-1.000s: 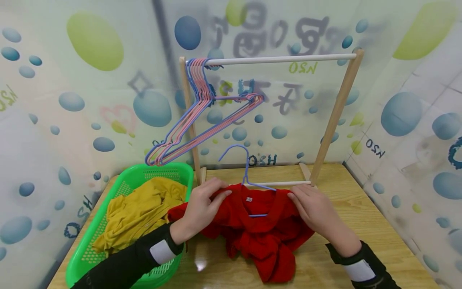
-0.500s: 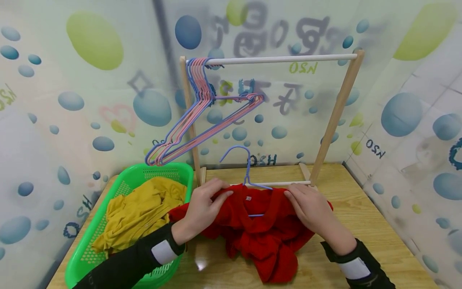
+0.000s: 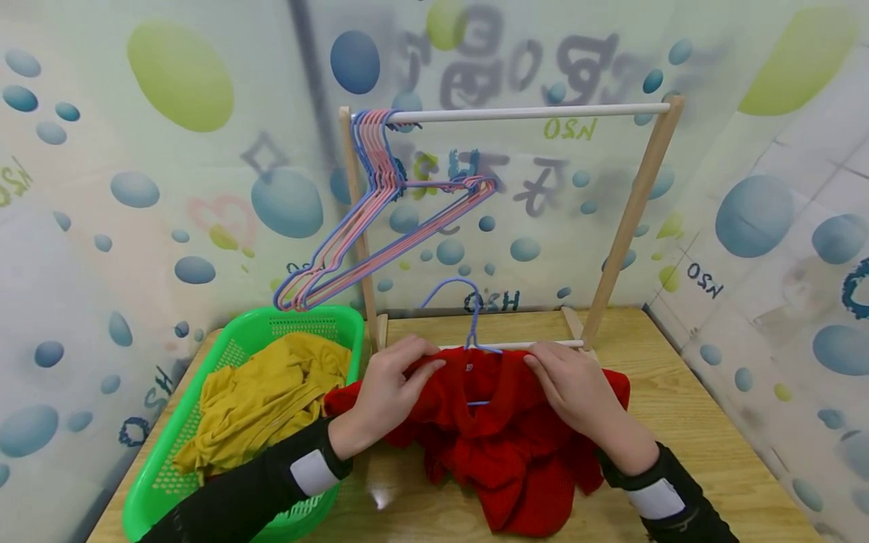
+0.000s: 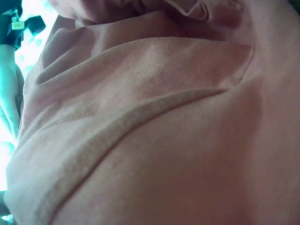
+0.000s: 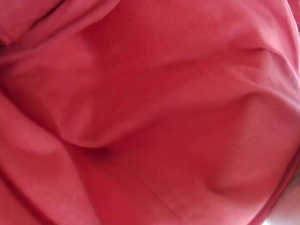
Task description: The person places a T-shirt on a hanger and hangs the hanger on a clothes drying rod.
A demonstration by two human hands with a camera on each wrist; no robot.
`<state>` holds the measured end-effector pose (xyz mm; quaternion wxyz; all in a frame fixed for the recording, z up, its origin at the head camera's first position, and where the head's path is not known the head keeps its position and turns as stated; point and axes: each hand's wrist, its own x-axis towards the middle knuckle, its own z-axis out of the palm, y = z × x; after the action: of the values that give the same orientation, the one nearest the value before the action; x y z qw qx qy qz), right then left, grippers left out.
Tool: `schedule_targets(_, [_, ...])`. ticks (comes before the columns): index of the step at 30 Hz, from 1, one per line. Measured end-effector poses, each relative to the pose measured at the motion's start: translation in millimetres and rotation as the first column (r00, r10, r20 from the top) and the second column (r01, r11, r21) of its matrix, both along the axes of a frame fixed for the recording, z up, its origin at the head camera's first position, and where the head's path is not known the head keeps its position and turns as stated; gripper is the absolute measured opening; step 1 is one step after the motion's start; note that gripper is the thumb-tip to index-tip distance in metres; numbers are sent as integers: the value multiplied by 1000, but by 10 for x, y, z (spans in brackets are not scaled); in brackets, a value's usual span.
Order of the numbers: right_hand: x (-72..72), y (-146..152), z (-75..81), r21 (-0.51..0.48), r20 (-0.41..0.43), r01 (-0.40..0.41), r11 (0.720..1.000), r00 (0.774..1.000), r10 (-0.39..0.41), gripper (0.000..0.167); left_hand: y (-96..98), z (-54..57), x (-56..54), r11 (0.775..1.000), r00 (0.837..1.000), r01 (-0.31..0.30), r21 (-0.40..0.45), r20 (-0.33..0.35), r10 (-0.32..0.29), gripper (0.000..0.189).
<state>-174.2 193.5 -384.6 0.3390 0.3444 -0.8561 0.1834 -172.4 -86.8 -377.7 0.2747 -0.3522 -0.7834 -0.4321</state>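
Note:
A red shirt (image 3: 498, 452) hangs bunched between my hands in the head view, its neckline facing me and its lower part crumpled over the table. Inside it sits a blue hanger (image 3: 474, 324); the hook stands up out of the collar and a bit of the lower bar shows through the neck opening. My left hand (image 3: 390, 388) pinches the left shoulder between thumb and fingers. At the opposite shoulder, my right hand (image 3: 573, 388) grips the cloth, fingertips near the collar. Close-up cloth (image 4: 140, 122) fills most of the left wrist view, and red fabric (image 5: 164, 117) the right one.
A green basket (image 3: 145, 483) with a yellow garment (image 3: 271, 392) in it stands at the left. Behind the shirt is a wooden rack (image 3: 631, 219) with a white rail (image 3: 536, 113). Several pink and blue hangers (image 3: 380, 188) hang at the rail's left end.
My right hand has moved left and my left hand slightly right, so they are closer together. The hanger's hook has shifted a little right, and more red cloth shows beyond my right hand.

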Motion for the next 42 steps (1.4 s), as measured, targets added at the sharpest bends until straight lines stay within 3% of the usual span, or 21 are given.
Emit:
schedule_targets(20, [37,-80,48,-2,34,-14,1000,999,14,38,94,9,14,999,999,31,-18,9,-31,6])
schedule_targets(34, [59,-89,43,-16,5,-33,999,999,33,40,166,44,31,997,998,57,-46,4,-57,7])
schedule_targets(39, [62,-71,38,-40,-21,-26,999,999,25,46,197,100,44,994,999,46,-97,29,-43,6])
schedule_targets(42, [55,-49,25,-68,-46,-26,997,999,23,49,211,168,52,982,998,29,-186,55,-19,6])
